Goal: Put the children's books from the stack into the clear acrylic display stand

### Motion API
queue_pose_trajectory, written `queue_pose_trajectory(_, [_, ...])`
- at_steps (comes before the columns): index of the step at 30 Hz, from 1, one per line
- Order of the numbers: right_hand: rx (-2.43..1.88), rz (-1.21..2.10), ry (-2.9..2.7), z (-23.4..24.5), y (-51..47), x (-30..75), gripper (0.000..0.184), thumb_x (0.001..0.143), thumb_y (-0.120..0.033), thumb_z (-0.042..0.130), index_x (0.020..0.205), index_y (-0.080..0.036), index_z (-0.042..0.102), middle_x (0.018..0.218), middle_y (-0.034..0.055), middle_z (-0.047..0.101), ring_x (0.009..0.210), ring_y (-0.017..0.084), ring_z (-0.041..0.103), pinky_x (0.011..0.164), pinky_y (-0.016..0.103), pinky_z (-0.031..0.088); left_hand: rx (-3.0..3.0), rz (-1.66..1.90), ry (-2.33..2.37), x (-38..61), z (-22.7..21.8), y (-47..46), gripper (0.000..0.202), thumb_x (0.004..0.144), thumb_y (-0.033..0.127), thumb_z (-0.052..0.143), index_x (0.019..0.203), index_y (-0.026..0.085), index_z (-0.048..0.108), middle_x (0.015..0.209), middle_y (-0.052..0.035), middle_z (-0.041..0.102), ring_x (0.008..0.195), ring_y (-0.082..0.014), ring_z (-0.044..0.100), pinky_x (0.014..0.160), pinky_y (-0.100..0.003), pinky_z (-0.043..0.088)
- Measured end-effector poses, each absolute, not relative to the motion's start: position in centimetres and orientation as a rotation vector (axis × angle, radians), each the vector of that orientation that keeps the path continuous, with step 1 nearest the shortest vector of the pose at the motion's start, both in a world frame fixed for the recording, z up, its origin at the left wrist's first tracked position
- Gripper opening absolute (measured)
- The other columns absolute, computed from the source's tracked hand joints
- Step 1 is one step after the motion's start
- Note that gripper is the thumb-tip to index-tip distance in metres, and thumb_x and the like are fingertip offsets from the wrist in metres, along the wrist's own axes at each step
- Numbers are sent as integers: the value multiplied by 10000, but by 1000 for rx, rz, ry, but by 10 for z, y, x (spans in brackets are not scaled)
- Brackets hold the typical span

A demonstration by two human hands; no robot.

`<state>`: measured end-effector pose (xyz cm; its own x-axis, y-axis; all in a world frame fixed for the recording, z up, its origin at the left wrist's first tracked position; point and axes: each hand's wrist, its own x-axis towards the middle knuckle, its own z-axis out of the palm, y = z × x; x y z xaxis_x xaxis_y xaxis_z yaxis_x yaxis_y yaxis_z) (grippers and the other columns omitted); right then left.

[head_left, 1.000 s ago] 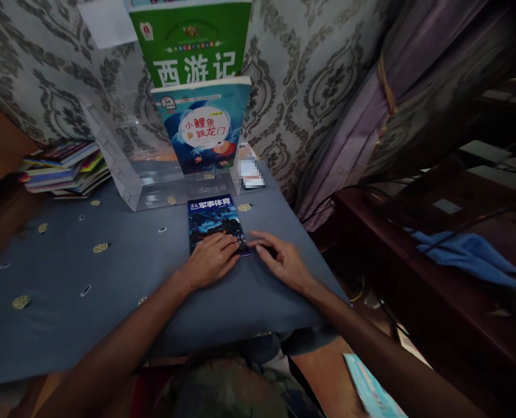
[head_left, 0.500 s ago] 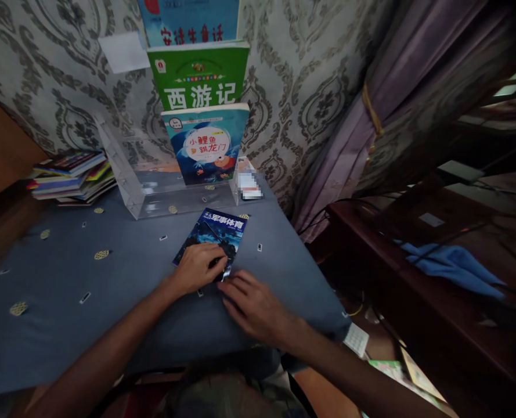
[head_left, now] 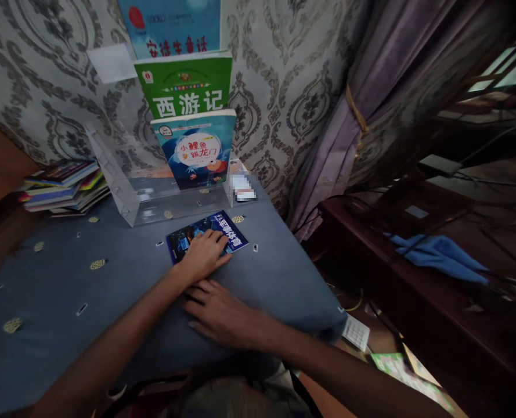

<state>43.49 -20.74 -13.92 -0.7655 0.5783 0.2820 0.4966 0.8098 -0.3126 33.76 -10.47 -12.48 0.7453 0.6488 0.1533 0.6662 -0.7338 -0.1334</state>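
A dark blue magazine (head_left: 235,233) with white Chinese characters lies flat and turned at an angle on the table. My left hand (head_left: 203,252) rests palm down over the middle of its cover, the fingers stretched out and the thumb apart. Just below, my right hand (head_left: 223,313) lies on the blue tablecloth with its fingers spread, close to my left wrist and holding nothing. Behind the magazine stands a clear acrylic rack (head_left: 179,209). A blue-green picture book (head_left: 199,154), a green book (head_left: 183,84) and a light blue book (head_left: 174,26) stand in it, one behind another.
A stack of thin books (head_left: 66,188) lies left of the rack. To its right is a small item (head_left: 244,188), partly blurred out. A patterned wall and a tied purple curtain (head_left: 327,145) rise behind. On the right, a dark red desk (head_left: 397,290) holds a blue cloth (head_left: 440,255).
The magazine has turned clockwise on the table, its title edge swinging to the right. My left hand still lies on it. My right hand has come off its lower corner and shifted left.
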Motion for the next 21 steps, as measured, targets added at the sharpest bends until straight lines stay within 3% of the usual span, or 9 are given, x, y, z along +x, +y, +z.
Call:
queue_pose_trajectory(2, [-725, 440, -2558, -140, -205, 455, 209, 957, -231, 559, 1102, -140, 679, 1150, 109, 715, 1135, 230, 593, 1017, 381, 472, -2740, -121, -1034, 338, -128, -108, 293, 976, 371, 541, 1145, 147, 624, 1244, -138, 651, 1120, -285, 603, 910, -433, 490])
queue_pose_trajectory(6, [-972, 596, -2114, -141, -192, 501, 257, 996, -266, 475, 976, -183, 718, 921, 65, 760, 863, 184, 686, 813, 310, 533, -2722, -102, -949, 338, -136, -111, 293, 1009, 298, 466, 1166, 103, 617, 1210, -161, 674, 1153, -299, 608, 890, -431, 488])
queue_pose_trajectory(12, [-1312, 549, -1488, -141, -161, 546, 341, 995, -395, 442, 1161, -199, 667, 973, 67, 778, 949, 233, 703, 872, 375, 524, -2706, -150, -906, 339, -139, -110, 281, 1023, 273, 436, 1140, 101, 625, 1186, -161, 689, 1121, -289, 642, 867, -401, 503])
queue_pose_trajectory(21, [-1318, 451, -1508, -149, -162, 545, 389, 1016, -436, 398, 1268, -221, 602, 1102, 83, 755, 1087, 232, 666, 973, 407, 488, -2730, -158, -908, 339, -138, -109, 231, 1000, 211, 467, 1127, 105, 628, 1152, -164, 696, 1092, -287, 658, 828, -399, 538])
